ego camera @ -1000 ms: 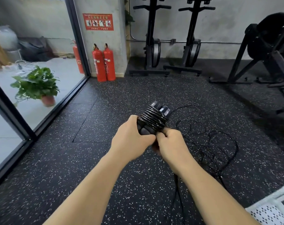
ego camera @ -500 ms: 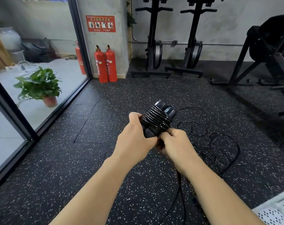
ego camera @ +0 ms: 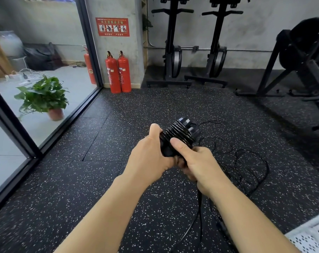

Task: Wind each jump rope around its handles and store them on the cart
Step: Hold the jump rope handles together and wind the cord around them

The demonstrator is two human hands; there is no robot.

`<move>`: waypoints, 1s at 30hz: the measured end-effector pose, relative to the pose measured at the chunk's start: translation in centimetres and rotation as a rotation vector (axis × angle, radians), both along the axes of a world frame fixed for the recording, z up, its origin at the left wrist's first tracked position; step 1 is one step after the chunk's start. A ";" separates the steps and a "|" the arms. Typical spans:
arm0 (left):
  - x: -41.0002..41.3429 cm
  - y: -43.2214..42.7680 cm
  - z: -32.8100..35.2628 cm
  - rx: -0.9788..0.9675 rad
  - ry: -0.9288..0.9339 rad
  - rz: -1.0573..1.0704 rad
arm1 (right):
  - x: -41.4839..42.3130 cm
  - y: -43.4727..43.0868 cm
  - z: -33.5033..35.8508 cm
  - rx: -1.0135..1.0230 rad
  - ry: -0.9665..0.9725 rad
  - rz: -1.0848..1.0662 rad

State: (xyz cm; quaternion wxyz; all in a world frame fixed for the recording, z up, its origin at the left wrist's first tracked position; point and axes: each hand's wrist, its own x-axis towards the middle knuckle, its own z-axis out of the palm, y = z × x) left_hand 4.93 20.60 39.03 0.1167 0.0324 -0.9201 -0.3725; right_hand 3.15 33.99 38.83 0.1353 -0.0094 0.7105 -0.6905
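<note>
Both hands hold one black jump rope whose two handles lie side by side, with several turns of black cord wound tightly round them. My left hand grips the near end of the handles from the left, thumb up along their side. My right hand grips them from the right, its thumb lying across the wound cord. The loose cord trails down from under my right hand and lies in tangled loops on the floor to the right. A corner of the white perforated cart shows at the bottom right.
Black speckled rubber floor. A glass wall with a dark frame runs along the left, with a potted plant behind it. Red fire extinguishers stand at the pillar. Exercise machines line the back wall and right side.
My right thumb has come up from under the handles and now lies across the wound cord. The handle bundle has shifted slightly up and right.
</note>
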 end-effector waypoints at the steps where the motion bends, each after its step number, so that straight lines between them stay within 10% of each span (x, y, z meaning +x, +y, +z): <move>1: 0.0 0.0 0.1 0.003 0.000 -0.007 | 0.0 -0.1 -0.1 -0.002 0.009 -0.009; 30: -0.3 -1.5 -0.2 0.212 -0.207 -0.085 | -0.2 -0.7 -1.5 0.073 0.113 0.060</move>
